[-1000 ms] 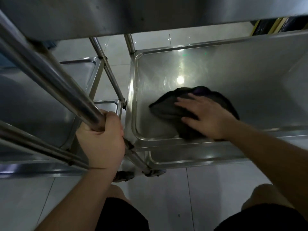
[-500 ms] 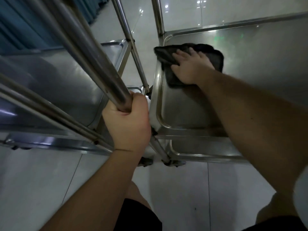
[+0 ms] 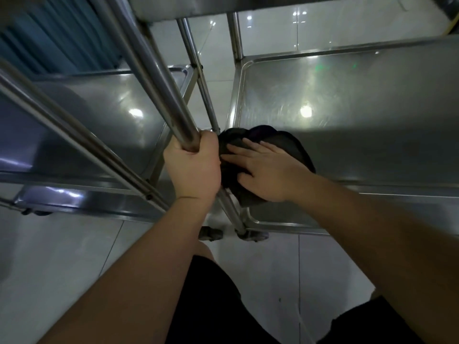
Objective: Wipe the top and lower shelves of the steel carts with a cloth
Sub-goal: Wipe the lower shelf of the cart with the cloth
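Note:
A dark cloth [image 3: 294, 147] lies bunched in the near left corner of the right steel cart's middle shelf [image 3: 360, 115]. My right hand [image 3: 265, 170] presses flat on the cloth with straight fingers pointing left. My left hand [image 3: 193, 167] grips the thick steel handle bar [image 3: 154, 78] that slants up to the left, just beside the cloth. Below the wiped shelf, the rim of the cart's lowest shelf [image 3: 280, 223] shows near the floor.
A second steel cart [image 3: 99, 125] stands to the left, its shelf shiny and bare. Thin cart posts [image 3: 198, 70] rise between the two carts. Castor wheels [image 3: 253, 235] sit on the pale tiled floor. My knees in dark shorts are at the bottom.
My right hand has dragged the cloth from the shelf's far left corner back to the near left corner, beside my left hand. The left hand has kept its grip on the bar.

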### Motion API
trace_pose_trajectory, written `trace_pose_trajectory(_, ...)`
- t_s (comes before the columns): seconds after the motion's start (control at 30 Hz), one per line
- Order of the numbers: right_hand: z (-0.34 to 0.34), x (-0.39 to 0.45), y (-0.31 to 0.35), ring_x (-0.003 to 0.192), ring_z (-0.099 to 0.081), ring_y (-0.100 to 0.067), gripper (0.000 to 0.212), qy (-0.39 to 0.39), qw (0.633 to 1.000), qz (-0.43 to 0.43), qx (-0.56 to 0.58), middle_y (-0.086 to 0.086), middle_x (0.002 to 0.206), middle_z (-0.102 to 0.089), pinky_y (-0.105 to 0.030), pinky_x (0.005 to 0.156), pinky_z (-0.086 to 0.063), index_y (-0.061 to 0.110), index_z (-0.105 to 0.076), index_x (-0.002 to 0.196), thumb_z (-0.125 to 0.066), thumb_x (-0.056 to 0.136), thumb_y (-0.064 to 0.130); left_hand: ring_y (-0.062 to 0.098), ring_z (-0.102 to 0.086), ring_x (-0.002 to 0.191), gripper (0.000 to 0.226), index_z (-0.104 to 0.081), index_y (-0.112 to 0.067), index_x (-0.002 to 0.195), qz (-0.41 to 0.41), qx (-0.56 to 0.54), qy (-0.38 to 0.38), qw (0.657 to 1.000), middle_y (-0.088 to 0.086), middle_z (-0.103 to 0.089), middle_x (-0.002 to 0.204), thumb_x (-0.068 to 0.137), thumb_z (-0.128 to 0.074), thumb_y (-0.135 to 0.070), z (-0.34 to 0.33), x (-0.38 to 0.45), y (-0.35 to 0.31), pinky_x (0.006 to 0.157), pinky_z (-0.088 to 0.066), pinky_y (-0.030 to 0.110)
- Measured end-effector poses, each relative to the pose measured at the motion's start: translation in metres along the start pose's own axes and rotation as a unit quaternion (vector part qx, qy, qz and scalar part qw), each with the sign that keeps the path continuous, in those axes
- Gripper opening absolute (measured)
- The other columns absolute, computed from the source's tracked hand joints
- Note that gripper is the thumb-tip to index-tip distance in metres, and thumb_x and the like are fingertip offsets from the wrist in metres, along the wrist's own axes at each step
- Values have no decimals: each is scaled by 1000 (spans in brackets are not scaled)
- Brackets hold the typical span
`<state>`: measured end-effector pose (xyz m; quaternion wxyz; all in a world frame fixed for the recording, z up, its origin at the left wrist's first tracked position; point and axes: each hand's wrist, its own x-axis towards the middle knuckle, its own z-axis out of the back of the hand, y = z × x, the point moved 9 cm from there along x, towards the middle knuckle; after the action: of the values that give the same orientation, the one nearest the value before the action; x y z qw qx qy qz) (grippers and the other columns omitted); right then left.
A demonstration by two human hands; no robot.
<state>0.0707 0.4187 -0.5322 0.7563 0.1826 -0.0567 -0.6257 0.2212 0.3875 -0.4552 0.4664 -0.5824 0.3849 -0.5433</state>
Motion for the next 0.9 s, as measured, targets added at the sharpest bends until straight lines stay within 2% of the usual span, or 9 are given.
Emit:
trace_pose_trajectory(0.23, 10, -69, -81, 159, 11, -3, 77, -21, 994, -103, -20, 28, 171, 6, -34, 128, 7, 50, -7, 165, -9, 90, 70, 11, -61, 52, 18, -61, -9, 73, 41, 42, 24, 998, 6, -65, 58, 84, -63, -24, 2, -11, -8, 49, -49, 23)
trace_pose_trajectory(0.37, 20, -114, -132, 160, 8, -5, 80, -36, 985, -168, -23, 27, 172, 2, -33, 127, 5, 50, -7, 165, -9, 88, 74, 5, -62, 55, 18, -60, -15, 83, 61, 161, 64, 983, 2, -65, 67, 92, -66, -30, 9, -18, -2, 53, -49, 26)
trace_pose_trajectory(0.43, 23, -129, -146, 161, 7, -6, 80, -44, 980, -191, -20, 26, 173, 1, -34, 128, 4, 50, -7, 165, -10, 89, 74, 7, -68, 82, 17, -63, -19, 96, 95, 247, 85, 961, 0, -70, 88, 96, -68, -35, 18, -36, 19, 72, -53, 33)
trace_pose_trajectory(0.5, 25, -138, -152, 161, 6, -8, 81, -50, 978, -203, -18, 26, 173, 1, -35, 128, 3, 48, -8, 165, -9, 88, 74, 30, -65, 102, 23, -65, -9, 99, 159, 323, 92, 928, 16, -67, 101, 99, -67, -32, 29, -73, 54, 88, -52, 44)
trace_pose_trajectory(0.6, 30, -153, -165, 161, 6, -9, 83, -66, 973, -219, -12, 26, 173, 1, -37, 129, 3, 48, -9, 165, -8, 87, 74, 19, -65, 78, 26, -67, -7, 88, 264, 389, 288, 834, 13, -69, 86, 104, -56, -24, 2, -161, 103, 72, -48, 35)
trace_pose_trajectory(0.67, 34, -169, -182, 161, 6, -9, 83, -74, 970, -233, -7, 25, 173, 1, -37, 129, 3, 48, -9, 165, -8, 87, 74, -3, -62, 65, 18, -70, -22, 91, 219, 395, 407, 794, -4, -70, 80, 102, -59, -31, -35, -198, 103, 60, -48, 21)
trace_pose_trajectory(0.73, 36, -188, -201, 162, 6, -9, 79, -82, 966, -245, -5, 26, 173, 0, -38, 130, 2, 49, -9, 165, -12, 90, 73, -8, -62, 67, 10, -65, -35, 94, 120, 378, 465, 791, -11, -68, 80, 102, -59, -38, -85, -205, 79, 56, -42, 11)
trace_pose_trajectory(0.83, 43, -216, -235, 162, 4, -10, 72, -96, 957, -273, -9, 24, 174, -2, -39, 130, 1, 49, -13, 165, -24, 97, 68, -3, -62, 78, 4, -64, -39, 101, -35, 317, 450, 834, -20, -66, 83, 98, -61, -37, -165, -193, 20, 63, -41, 9)
trace_pose_trajectory(0.9, 49, -237, -258, 162, 5, -11, 72, -107, 946, -307, -1, 23, 174, -2, -39, 130, 2, 48, -12, 165, -25, 97, 68, 5, -60, 83, 9, -66, -32, 104, -121, 282, 412, 858, -15, -63, 89, 96, -63, -31, -209, -187, -15, 73, -48, 22)
